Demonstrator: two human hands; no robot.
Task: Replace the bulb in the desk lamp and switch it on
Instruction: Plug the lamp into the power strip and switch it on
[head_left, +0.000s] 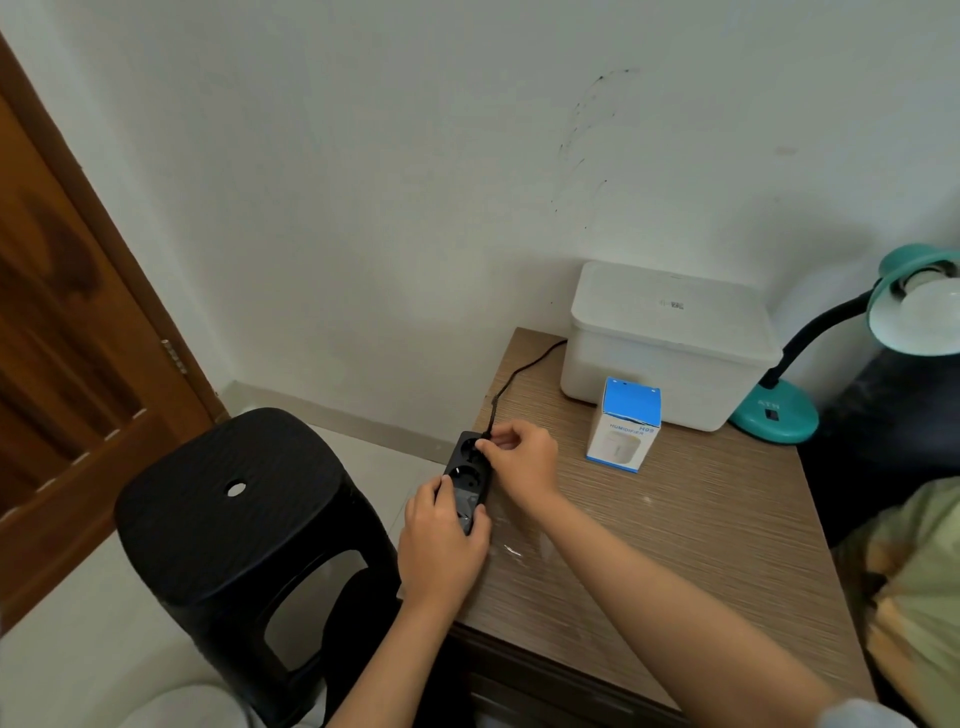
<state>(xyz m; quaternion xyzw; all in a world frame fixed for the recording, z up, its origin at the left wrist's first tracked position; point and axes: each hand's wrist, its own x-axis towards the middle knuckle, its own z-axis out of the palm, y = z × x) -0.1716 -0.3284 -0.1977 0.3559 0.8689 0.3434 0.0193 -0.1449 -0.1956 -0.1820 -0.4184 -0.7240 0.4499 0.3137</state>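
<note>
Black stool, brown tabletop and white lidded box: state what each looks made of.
Black stool: moulded plastic by the look, with a matt woven-pattern texture and one-piece legs.
Brown tabletop: probably laminate printed with fine wood-grain streaks, semi-gloss, with glare near the front.
White lidded box: seemingly smooth, slightly translucent matt plastic with rounded edges.

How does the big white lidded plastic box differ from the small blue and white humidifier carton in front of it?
The white lidded plastic box is wide, low and plain; the blue and white humidifier carton is narrow, upright and printed. The box sits back near the wall; the carton stands in front, nearer the hands. Both rest closed on the wood-grain table.
</note>
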